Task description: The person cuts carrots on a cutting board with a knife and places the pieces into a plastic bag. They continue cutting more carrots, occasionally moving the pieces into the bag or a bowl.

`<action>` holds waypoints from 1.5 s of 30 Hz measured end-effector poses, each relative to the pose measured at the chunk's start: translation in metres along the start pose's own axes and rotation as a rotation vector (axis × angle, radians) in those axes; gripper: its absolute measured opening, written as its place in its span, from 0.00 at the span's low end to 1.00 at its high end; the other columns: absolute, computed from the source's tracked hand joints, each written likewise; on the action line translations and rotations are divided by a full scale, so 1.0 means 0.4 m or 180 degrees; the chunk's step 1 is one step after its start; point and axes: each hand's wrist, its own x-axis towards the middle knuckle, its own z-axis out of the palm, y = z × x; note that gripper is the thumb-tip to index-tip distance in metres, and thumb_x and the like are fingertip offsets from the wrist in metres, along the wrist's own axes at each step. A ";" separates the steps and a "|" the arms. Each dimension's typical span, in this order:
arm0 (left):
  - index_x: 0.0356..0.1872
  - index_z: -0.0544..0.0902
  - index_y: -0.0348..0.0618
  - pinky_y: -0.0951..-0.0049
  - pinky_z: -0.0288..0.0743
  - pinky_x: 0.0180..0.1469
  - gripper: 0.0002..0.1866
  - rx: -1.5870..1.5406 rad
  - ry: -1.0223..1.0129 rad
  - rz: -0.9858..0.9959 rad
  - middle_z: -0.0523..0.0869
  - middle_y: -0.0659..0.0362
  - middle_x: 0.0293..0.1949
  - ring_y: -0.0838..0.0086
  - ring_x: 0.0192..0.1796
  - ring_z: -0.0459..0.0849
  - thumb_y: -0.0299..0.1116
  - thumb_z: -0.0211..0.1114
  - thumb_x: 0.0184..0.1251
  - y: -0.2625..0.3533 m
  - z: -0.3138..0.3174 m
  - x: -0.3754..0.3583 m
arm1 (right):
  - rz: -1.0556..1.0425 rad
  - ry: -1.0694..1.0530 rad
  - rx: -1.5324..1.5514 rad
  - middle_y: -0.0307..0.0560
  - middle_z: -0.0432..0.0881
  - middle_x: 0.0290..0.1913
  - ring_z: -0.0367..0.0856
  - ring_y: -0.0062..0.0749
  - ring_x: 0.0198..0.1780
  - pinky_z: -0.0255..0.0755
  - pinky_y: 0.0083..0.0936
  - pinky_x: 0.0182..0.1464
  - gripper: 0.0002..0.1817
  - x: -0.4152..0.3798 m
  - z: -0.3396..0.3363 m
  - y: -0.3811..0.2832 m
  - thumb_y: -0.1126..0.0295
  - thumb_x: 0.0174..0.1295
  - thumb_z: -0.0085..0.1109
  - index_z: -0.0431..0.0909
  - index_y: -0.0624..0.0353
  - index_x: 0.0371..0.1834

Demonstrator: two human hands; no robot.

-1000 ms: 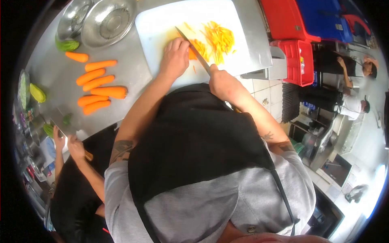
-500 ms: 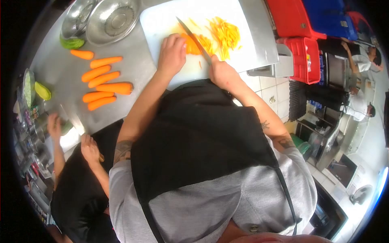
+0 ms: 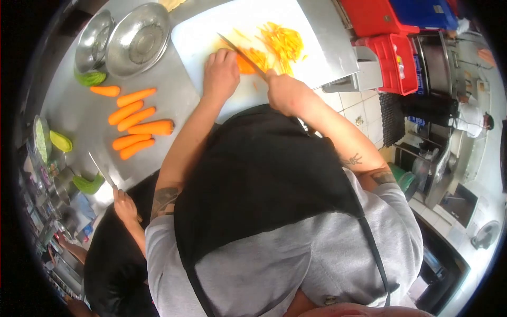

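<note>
Bench (image 3: 79, 127): stainless steel surface; carries every item listed below.
Cutting board (image 3: 200, 37): white, at the far edge of the bench, directly in front of the person; its right side lies near the bench's right edge.
Large bowl (image 3: 138, 38): metal, at the far edge of the bench, just left of the cutting board.
Small bowl (image 3: 94, 39): metal, touching the large bowl on its left side.
Whole carrots (image 3: 137, 119): peeled, a loose group lying crosswise on the bench left of the board, well apart from it, toward the near edge.
Left hand (image 3: 221, 74): palm down on the cutting board, fingers curled and pressing on the carrot piece.
Right hand (image 3: 282, 92): fist closed around the knife handle, at the near edge of the board.
Knife (image 3: 240, 53): blade runs from the right hand toward the far left, its edge on the carrot piece beside the left fingertips.
Carrot piece (image 3: 245, 64): orange, on the middle of the board, between the left hand and the blade.
Cut strips (image 3: 282, 42): yellow-orange pile on the board, right of the blade, toward the far edge.
Green vegetable (image 3: 88, 78): on the bench just in front of the small bowl.
Co-worker's hand (image 3: 124, 203): at the bench's near left corner, closed on a second knife (image 3: 101, 170).
</note>
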 end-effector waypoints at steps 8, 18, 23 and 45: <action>0.53 0.81 0.44 0.49 0.74 0.58 0.11 -0.0043 0.0141 0.0125 0.82 0.51 0.54 0.49 0.55 0.80 0.29 0.62 0.71 -0.005 0.017 -0.005 | -0.0183 0.0369 0.0142 0.70 0.89 0.45 0.90 0.62 0.49 0.83 0.53 0.52 0.13 0.079 0.080 0.032 0.75 0.71 0.48 0.74 0.68 0.55; 0.53 0.80 0.44 0.50 0.74 0.61 0.12 -0.0074 0.0116 0.0155 0.82 0.52 0.56 0.51 0.57 0.79 0.29 0.62 0.70 -0.007 0.009 -0.007 | -0.0212 0.0430 0.0284 0.68 0.90 0.46 0.91 0.61 0.50 0.84 0.52 0.51 0.14 0.073 0.112 0.035 0.73 0.73 0.46 0.76 0.67 0.55; 0.52 0.80 0.43 0.50 0.74 0.60 0.10 -0.0048 0.0004 0.0016 0.83 0.51 0.55 0.50 0.57 0.79 0.30 0.60 0.73 -0.012 0.015 -0.008 | -0.0114 0.0032 0.0061 0.68 0.89 0.47 0.91 0.61 0.50 0.84 0.52 0.52 0.14 0.005 -0.011 -0.031 0.73 0.73 0.47 0.76 0.67 0.55; 0.49 0.79 0.41 0.48 0.74 0.55 0.07 -0.0342 0.0316 0.0201 0.83 0.49 0.51 0.47 0.51 0.79 0.27 0.59 0.73 -0.015 0.014 -0.001 | -0.0154 0.0165 0.0132 0.69 0.90 0.45 0.90 0.63 0.50 0.83 0.52 0.54 0.15 0.056 0.029 -0.012 0.75 0.73 0.45 0.74 0.66 0.58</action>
